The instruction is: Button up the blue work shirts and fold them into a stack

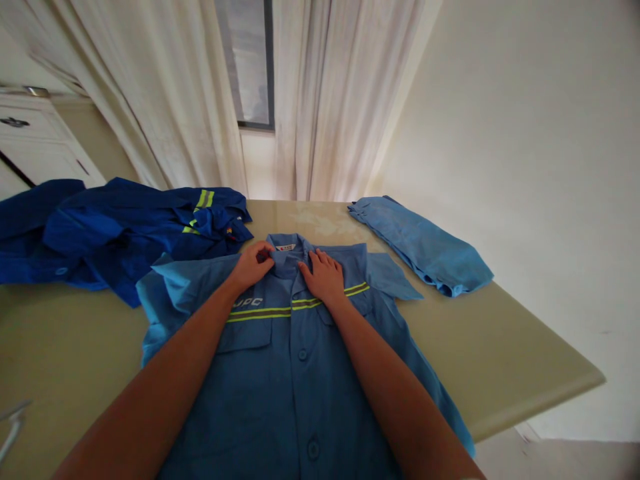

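Observation:
A light blue work shirt (260, 373) with yellow-and-grey stripes lies front side up before me, its collar (286, 241) pointing away. At the left side of the collar, my left hand (253, 265) is closed, thumb and fingers pinching the cloth. My right hand (324, 273) rests on the right side of the collar and chest, fingers stretched out over the fabric. Buttons (303, 355) run down the front placket. Both forearms cover parts of the shirt, and its lower end runs out of view.
Dark blue work clothes (135, 220) with reflective strips lie heaped at the left. A folded light blue garment (425, 243) is at the back right. The table (530, 360) has its right edge near the wall. Curtains (170, 87) hang behind, and a white hanger-like object (13, 427) sits lower left.

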Demonstrator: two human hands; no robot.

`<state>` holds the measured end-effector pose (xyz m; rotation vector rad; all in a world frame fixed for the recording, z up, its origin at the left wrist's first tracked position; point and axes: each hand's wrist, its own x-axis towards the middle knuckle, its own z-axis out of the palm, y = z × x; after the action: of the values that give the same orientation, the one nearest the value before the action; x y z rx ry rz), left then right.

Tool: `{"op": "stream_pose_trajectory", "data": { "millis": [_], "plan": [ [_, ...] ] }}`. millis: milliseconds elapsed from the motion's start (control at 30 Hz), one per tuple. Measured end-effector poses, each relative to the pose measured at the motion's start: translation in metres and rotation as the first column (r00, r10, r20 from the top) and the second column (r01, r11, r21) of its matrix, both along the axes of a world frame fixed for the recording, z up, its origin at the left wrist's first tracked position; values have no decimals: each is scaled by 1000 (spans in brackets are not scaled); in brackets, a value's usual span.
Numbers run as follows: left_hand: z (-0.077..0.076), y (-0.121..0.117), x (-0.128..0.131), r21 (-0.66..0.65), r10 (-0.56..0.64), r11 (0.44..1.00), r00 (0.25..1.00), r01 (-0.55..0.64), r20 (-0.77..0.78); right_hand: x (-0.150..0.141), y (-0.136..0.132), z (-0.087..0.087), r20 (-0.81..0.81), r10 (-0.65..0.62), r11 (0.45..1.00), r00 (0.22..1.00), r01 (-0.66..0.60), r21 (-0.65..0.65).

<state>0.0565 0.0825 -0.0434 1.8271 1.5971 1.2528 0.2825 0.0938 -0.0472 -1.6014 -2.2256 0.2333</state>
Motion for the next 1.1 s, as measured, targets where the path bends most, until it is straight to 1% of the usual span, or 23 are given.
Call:
{"op": "stream_pose_trajectory", "data": {
  "millis": [67, 100, 167, 233, 267, 333, 400, 467, 500, 533, 567, 633, 667, 700, 733, 767, 800, 833, 867, 900, 933, 1000, 1100],
  "plan": [
    [4, 0, -8, -37, -59, 997, 994, 62, 87, 0, -1, 1, 10, -2, 1000, 1000, 2, -11],
    [8, -1, -12, -56, -94, 994, 994, 98, 64, 0, -1, 2, 15, -5, 1000, 1000, 5, -15],
    [17, -1, -19, -95, -176, 981, 980, 166, -98, 0, -2, 3, 23, -9, 1000, 1000, 10, -18],
    [28, -1, -20, -116, -237, 970, 929, 212, -284, 0, -3, 4, 28, -12, 1000, 1000, 12, -14],
    [33, -1, -19, -107, -250, 968, 906, 227, -342, 0, -3, 5, 30, -12, 1000, 999, 12, -13],
    [42, -2, -14, -50, -242, 969, 888, 242, -391, 0, -4, 6, 34, -13, 1000, 999, 14, -15],
    [47, -4, -8, 24, -203, 972, 881, 235, -427, 0, -4, 6, 36, -14, 1000, 999, 14, -16],
    [50, -6, -6, 28, -176, 976, 855, 217, -489, 0, -4, 6, 35, -15, 1000, 999, 16, -11],
    [51, -6, -6, -24, -195, 977, 834, 213, -516, 0, -4, 5, 34, -16, 1000, 999, 17, -7],
    [52, -7, -8, -115, -244, 970, 814, 216, -528, 0, -4, 5, 32, -17, 1000, 999, 17, -4],
    [52, -7, -10, -232, -318, 946, 795, 227, -516, 0, -3, 5, 32, -18, 1000, 999, 18, -2],
    [52, -7, -15, -448, -462, 856, 774, 260, -433, 0, -3, 4, 32, -17, 1000, 999, 17, -3],
    [52, -6, -16, -506, -493, 821, 777, 265, -392, 0, -3, 3, 34, -16, 1000, 999, 16, -6],
    [50, -6, -16, -516, -478, 820, 792, 249, -378, 0, -3, 3, 36, -17, 1000, 999, 17, -7],
    [47, -5, -15, -474, -411, 857, 821, 201, -397, 0, -2, 3, 38, -17, 1000, 999, 17, -7],
    [42, -4, -12, -387, -298, 914, 850, 122, -435, 0, -2, 3, 40, -17, 1000, 999, 17, -5],
    [36, -4, -8, -271, -152, 962, 866, 20, -476, 0, -2, 2, 44, -17, 1000, 999, 17, -3],
    [29, -4, -3, -153, -13, 985, 861, -75, -508, 0, -2, 2, 49, -14, 1000, 999, 14, -1],
    [22, -5, 1, -59, 85, 989, 842, -138, -533, 0, -2, 2, 56, -11, 1000, 998, 11, 2],
    [14, -5, 5, -5, 135, 986, 821, -165, -555, 0, -2, 2, 65, -7, 1000, 998, 7, 5],
    [7, -6, 8, 13, 142, 986, 805, -165, -575, 0, -3, 3, 77, -5, 1000, 997, 4, 8],
    [-3, -7, 10, 2, 99, 992, 793, -122, -601, 0, -5, 4, 101, -19, 999, 995, 14, 48],
    [-8, -8, 9, 9, 59, 998, 784, -67, -618, -1, -9, 6, 134, -41, 984, 990, 17, 178]
  ]
}}
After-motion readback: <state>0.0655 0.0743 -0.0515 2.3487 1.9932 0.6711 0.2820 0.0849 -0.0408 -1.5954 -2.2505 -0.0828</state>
